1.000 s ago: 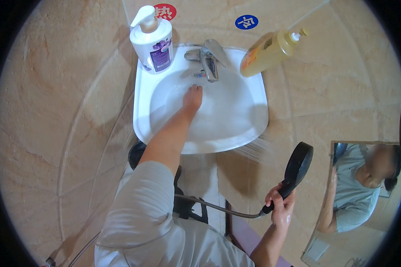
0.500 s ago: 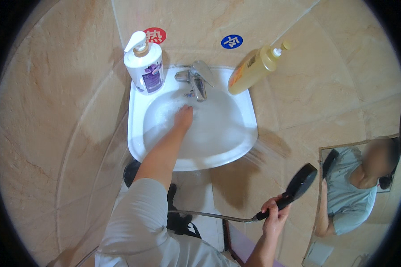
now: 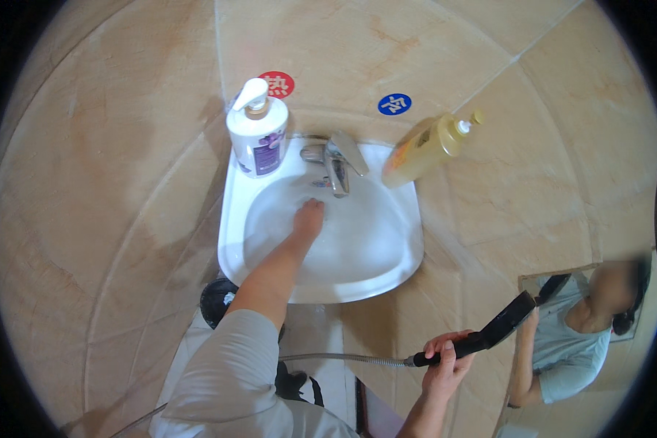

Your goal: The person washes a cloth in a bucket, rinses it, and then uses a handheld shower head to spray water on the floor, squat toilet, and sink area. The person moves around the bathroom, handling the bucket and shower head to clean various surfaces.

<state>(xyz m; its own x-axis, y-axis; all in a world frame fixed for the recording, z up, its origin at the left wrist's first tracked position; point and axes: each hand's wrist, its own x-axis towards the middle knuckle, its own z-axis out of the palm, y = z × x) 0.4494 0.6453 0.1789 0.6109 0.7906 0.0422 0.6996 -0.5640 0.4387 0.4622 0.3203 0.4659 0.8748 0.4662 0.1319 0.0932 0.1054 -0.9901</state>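
Note:
My left hand (image 3: 310, 217) is down in the white sink (image 3: 230, 248), just below the chrome faucet (image 3: 337, 164). Its fingers are curled, and whatever they may hold is hidden. My right hand (image 3: 445, 361) grips the handle of a black shower head (image 3: 504, 321), held up to the right of the sink and seen nearly edge-on. A metal hose (image 3: 350, 357) runs leftward from that handle, passing behind my left sleeve. No spray shows from the shower head now.
On the sink's back left corner stands a white pump bottle (image 3: 258, 139); a yellow pump bottle (image 3: 425, 150) leans at the back right. A black bin (image 3: 215, 301) is below the sink's left side. The wall mirror (image 3: 569, 350) at right reflects a person.
My right hand has turned the shower head from face-visible to nearly edge-on, and the spray beside the sink is gone. The view has shifted, so the sink appears lower.

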